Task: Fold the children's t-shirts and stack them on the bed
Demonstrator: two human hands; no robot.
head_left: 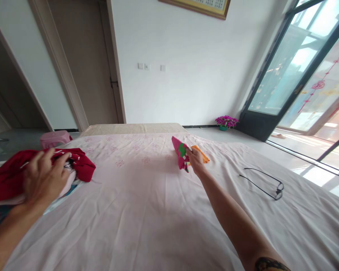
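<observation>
On the left my left hand rests over a heap of clothes, its fingers apart and slightly bent. A red garment with white marks lies beneath and beyond it, above some pale pink fabric. Out in front, my right hand is closed on a folded pink cloth with a green print, raised at an angle near the sheet. An orange cloth shows just behind this hand; whether it is also held I cannot tell.
Everything lies on a wide surface covered by a pale pink, wrinkled sheet. Black-framed glasses rest at the right. Beyond the left edge stands a pink plastic stool. A potted purple plant is on the floor by the glass door.
</observation>
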